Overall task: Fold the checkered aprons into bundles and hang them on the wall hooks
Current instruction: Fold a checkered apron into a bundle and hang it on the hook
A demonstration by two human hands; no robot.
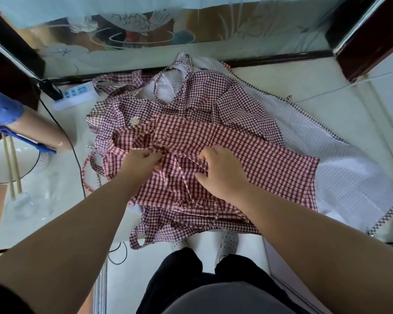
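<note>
Red-and-white checked cotton apron (pixel 270 159) lies topmost on a darker plum-checked apron (pixel 213 94), its long axis running left to right. Our left hand (pixel 141 160) and right hand (pixel 222 171), equally near, each clench a gathered ridge mid-cloth. We judge most free length lies rightward.

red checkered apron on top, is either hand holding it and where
Both: the left hand and right hand each grip bunched fabric near the middle of the red-and-white checkered cloth apron, side by side.
</note>
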